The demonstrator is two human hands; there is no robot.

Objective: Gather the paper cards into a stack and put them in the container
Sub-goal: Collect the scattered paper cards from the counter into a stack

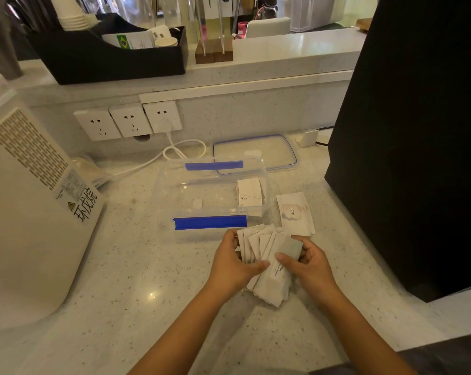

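Both hands hold a loose, fanned bunch of white paper cards (266,255) just above the counter. My left hand (233,263) grips its left side, and my right hand (310,262) closes on its right edge. A clear plastic container (174,185) with blue clips sits open right behind the bunch, with a few cards (250,194) leaning at its right end. Two or three more cards (295,213), the top one printed "love", lie flat on the counter right of the container.
The container's lid (254,153) lies behind it near the wall. A white appliance (31,201) stands at the left and a tall black machine (407,136) at the right. Wall sockets (127,120) and a white cable (172,151) are behind the container.
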